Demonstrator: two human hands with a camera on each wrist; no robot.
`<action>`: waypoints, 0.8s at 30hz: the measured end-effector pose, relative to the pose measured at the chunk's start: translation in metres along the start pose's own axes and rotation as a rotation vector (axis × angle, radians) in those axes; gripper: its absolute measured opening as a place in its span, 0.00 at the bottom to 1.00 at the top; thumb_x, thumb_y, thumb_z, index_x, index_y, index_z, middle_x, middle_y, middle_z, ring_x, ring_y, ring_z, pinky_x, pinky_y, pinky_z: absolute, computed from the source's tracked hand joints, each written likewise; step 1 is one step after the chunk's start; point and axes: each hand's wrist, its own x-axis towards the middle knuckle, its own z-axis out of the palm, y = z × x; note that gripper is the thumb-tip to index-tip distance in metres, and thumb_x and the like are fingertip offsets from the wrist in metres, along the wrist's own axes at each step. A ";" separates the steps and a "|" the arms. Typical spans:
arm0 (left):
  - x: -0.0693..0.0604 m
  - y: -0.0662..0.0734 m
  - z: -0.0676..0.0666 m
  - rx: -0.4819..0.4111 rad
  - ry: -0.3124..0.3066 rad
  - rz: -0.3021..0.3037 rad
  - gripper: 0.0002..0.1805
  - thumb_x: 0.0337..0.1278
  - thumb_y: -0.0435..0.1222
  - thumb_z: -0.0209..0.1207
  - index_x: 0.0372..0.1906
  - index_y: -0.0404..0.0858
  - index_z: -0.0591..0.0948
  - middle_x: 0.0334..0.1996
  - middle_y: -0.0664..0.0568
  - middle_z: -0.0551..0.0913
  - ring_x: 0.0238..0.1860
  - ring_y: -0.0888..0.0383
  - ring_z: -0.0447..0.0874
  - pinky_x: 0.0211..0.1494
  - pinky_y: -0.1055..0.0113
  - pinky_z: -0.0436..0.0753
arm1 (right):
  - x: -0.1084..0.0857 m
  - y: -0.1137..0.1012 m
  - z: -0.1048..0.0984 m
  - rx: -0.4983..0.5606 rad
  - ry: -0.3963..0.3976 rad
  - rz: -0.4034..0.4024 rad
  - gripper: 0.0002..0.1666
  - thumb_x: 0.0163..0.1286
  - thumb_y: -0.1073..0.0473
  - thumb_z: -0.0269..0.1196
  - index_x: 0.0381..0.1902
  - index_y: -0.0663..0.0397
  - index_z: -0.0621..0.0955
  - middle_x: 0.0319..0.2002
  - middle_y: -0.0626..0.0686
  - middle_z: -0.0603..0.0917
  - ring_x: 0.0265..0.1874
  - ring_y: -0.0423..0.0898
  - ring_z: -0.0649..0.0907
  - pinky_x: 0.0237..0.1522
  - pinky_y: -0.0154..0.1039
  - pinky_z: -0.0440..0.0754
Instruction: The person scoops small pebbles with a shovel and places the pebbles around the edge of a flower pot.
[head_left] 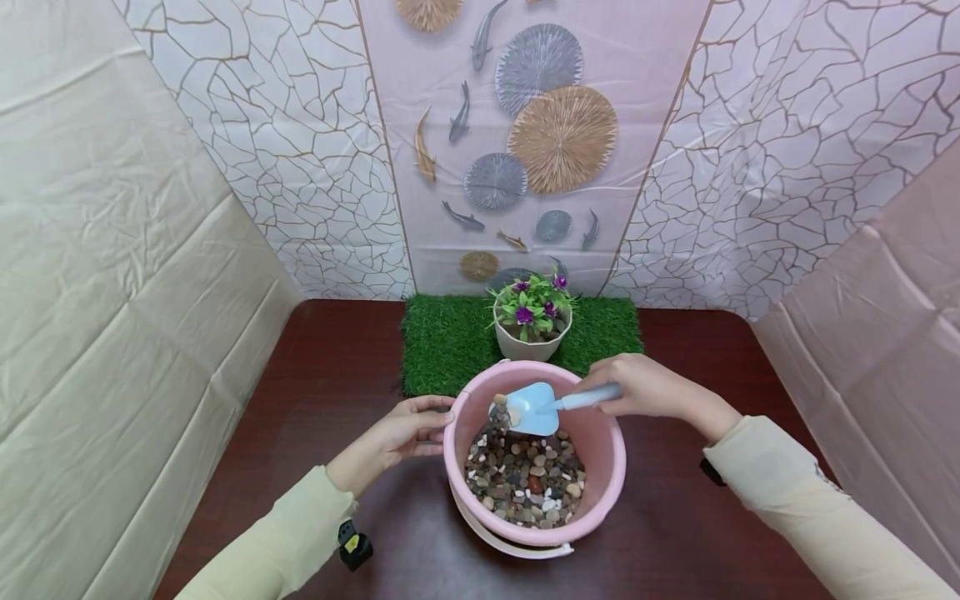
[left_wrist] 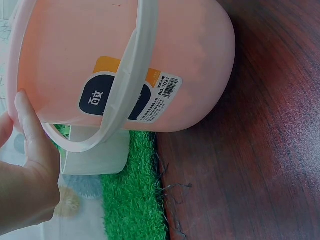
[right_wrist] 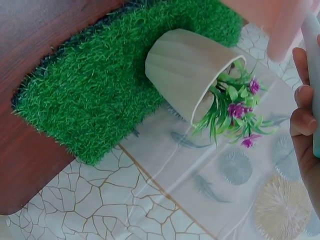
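Note:
A pink bucket [head_left: 611, 467] stands on the table, with mixed pebbles [head_left: 525, 479] inside. Its rim is held by my left hand [head_left: 405, 429], one digit against the outer wall and another at the rim's edge in the left wrist view. My right hand [head_left: 637, 385] grips the handle of a light blue hand trowel [head_left: 536, 410] above the bucket's opening. The trowel's blade tilts to the left, and several pebbles are at its tip, above those in the bucket. In the right wrist view, my right hand [right_wrist: 306, 120] and the handle show only at the right edge.
Behind the bucket, a white pot [head_left: 525, 346] with a purple-flowered plant [head_left: 528, 304] stands on a green grass mat [head_left: 442, 350]. The dark wooden table [head_left: 337, 358] has cloth walls around it. A pale bucket handle [head_left: 510, 547] hangs at the bucket's near side.

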 end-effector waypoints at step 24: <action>-0.001 0.002 0.002 -0.008 0.008 -0.011 0.21 0.60 0.30 0.55 0.59 0.33 0.71 0.23 0.57 0.83 0.24 0.66 0.82 0.32 0.72 0.86 | -0.017 0.011 -0.026 0.002 0.101 0.091 0.16 0.53 0.70 0.66 0.41 0.55 0.86 0.31 0.43 0.84 0.21 0.29 0.70 0.24 0.26 0.71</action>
